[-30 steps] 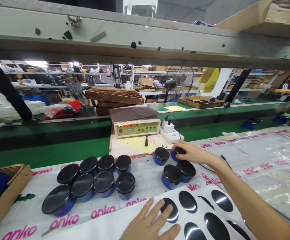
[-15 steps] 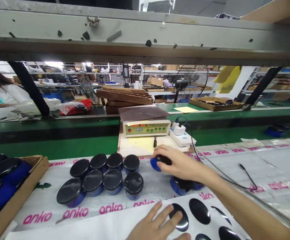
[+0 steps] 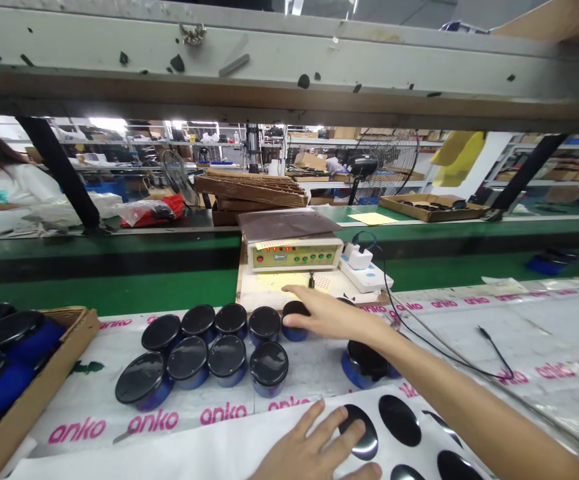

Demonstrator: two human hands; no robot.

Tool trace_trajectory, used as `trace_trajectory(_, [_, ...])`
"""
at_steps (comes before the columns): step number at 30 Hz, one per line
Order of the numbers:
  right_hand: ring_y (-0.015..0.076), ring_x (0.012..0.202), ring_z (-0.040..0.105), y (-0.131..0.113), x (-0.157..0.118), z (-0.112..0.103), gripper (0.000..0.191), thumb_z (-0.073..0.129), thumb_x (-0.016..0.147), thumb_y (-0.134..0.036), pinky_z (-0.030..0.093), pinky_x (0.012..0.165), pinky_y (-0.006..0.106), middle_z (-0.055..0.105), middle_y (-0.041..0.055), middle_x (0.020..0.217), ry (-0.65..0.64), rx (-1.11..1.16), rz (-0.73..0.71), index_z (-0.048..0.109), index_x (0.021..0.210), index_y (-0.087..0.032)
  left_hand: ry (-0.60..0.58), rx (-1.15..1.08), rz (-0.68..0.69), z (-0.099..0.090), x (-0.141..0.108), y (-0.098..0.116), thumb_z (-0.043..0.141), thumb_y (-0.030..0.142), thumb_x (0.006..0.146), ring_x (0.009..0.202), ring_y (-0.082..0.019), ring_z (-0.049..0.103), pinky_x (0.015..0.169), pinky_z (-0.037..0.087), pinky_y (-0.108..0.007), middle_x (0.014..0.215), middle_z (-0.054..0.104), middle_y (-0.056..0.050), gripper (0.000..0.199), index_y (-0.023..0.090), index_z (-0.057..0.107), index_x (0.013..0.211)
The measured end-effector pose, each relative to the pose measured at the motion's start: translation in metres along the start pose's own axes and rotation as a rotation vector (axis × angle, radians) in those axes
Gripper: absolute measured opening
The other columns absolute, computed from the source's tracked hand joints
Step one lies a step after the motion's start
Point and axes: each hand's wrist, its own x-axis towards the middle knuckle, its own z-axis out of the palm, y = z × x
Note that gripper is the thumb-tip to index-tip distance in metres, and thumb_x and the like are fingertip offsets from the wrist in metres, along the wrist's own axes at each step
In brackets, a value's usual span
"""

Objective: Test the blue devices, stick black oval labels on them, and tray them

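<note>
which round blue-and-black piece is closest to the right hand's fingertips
The round piece fifth from left in the far row on the anko sheeting; only it has the right hand at it, thumb and forefinger spread.

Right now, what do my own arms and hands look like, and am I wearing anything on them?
Your right hand has no visible glove or ring, and its forearm shows no sleeve, watch or bracelet. Your left hand is ungloved too, with no ring visible; its forearm is out of view.
</note>
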Motion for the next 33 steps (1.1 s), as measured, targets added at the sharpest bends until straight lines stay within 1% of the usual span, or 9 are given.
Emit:
trace_trajectory(4, [0.0367, 0.113, 0.050, 0.027, -0.023, -0.017, 0.044, 0.054, 0.084, -0.042, 0.041, 0.090, 0.049, 0.054, 0.0187, 0.121, -0.005, -0.101, 0.194, 0.055, 0.118, -0.014, 0.005, -0.024, -0.015, -0.001, 0.000, 0.001, 0.053, 0.047, 0.091, 0.119, -0.017, 0.053, 0.110, 0.033, -0.039, 0.127, 0.059, 0.004, 0.035, 0.035, 0.053, 0.124])
trace_trajectory(8, [0.0269, 0.090, 0.062, 0.042, -0.040, -0.022, 0.032, 0.055, 0.081, -0.032, 0.047, 0.077, 0.037, 0.062, 0.0100, 0.102, -0.107, -0.101, 0.237, 0.059, 0.111, -0.021, -0.021, -0.015, 0.001, -0.001, -0.001, 0.001, 0.051, 0.049, 0.091, 0.120, -0.018, 0.053, 0.110, 0.031, -0.040, 0.129, 0.057, 0.003, 0.037, 0.035, 0.051, 0.126])
trace_trajectory(12, [0.0214, 0.098, 0.061, 0.047, -0.046, -0.024, 0.034, 0.053, 0.079, -0.023, 0.045, 0.081, 0.028, 0.059, 0.0055, 0.113, -0.110, -0.104, 0.219, 0.059, 0.112, -0.027, -0.037, -0.011, 0.012, -0.002, -0.001, 0.000, 0.052, 0.047, 0.092, 0.120, -0.018, 0.053, 0.109, 0.032, -0.040, 0.130, 0.057, 0.003, 0.037, 0.035, 0.050, 0.126])
trace_trajectory(17, [0.0334, 0.098, 0.060, 0.069, -0.051, -0.023, 0.036, 0.053, 0.081, -0.039, 0.045, 0.083, 0.041, 0.064, 0.0156, 0.103, -0.064, -0.166, 0.379, 0.062, 0.108, -0.017, -0.040, -0.021, 0.018, -0.005, 0.001, -0.002, 0.051, 0.048, 0.092, 0.119, -0.019, 0.053, 0.109, 0.032, -0.040, 0.130, 0.057, 0.002, 0.038, 0.034, 0.050, 0.127])
trace_trajectory(21, [0.0350, 0.108, 0.056, 0.074, -0.075, -0.028, 0.054, 0.040, 0.087, -0.051, 0.043, 0.088, 0.045, 0.056, 0.0197, 0.122, -0.011, -0.163, 0.477, 0.047, 0.126, -0.015, -0.005, -0.037, 0.012, -0.007, 0.004, -0.003, 0.052, 0.049, 0.091, 0.117, -0.019, 0.054, 0.108, 0.034, -0.040, 0.127, 0.059, 0.001, 0.039, 0.033, 0.052, 0.127])
trace_trajectory(25, [0.0268, 0.098, 0.062, 0.060, -0.114, -0.031, 0.044, 0.053, 0.080, -0.043, 0.050, 0.080, 0.035, 0.056, 0.0083, 0.123, -0.110, -0.088, 0.464, 0.049, 0.121, -0.027, -0.011, -0.055, 0.016, -0.009, 0.006, -0.004, 0.054, 0.047, 0.090, 0.116, -0.019, 0.055, 0.108, 0.033, -0.040, 0.125, 0.061, 0.001, 0.038, 0.033, 0.053, 0.126])
trace_trajectory(28, [0.0245, 0.096, 0.063, 0.054, -0.135, -0.025, 0.051, 0.055, 0.076, -0.032, 0.052, 0.075, 0.032, 0.055, 0.0045, 0.124, -0.168, 0.007, 0.427, 0.046, 0.127, -0.033, -0.035, -0.058, 0.025, -0.010, 0.005, -0.005, 0.053, 0.050, 0.090, 0.117, -0.020, 0.054, 0.110, 0.031, -0.041, 0.126, 0.059, 0.000, 0.042, 0.032, 0.052, 0.128])
trace_trajectory(31, [0.0238, 0.098, 0.061, 0.059, -0.145, -0.017, 0.048, 0.050, 0.073, -0.022, 0.052, 0.078, 0.032, 0.052, 0.0045, 0.124, -0.115, 0.078, 0.387, 0.050, 0.120, -0.032, -0.066, -0.060, 0.034, -0.010, 0.001, -0.004, 0.050, 0.052, 0.091, 0.120, -0.021, 0.052, 0.109, 0.031, -0.042, 0.132, 0.055, -0.002, 0.045, 0.031, 0.049, 0.131])
trace_trajectory(33, [0.0238, 0.097, 0.061, 0.064, -0.149, -0.015, 0.032, 0.050, 0.074, -0.023, 0.050, 0.083, 0.034, 0.056, 0.0046, 0.116, -0.034, 0.060, 0.387, 0.055, 0.105, -0.029, -0.090, -0.061, 0.041, -0.008, -0.001, -0.003, 0.050, 0.053, 0.091, 0.121, -0.022, 0.050, 0.108, 0.032, -0.042, 0.134, 0.053, -0.003, 0.047, 0.031, 0.047, 0.132])
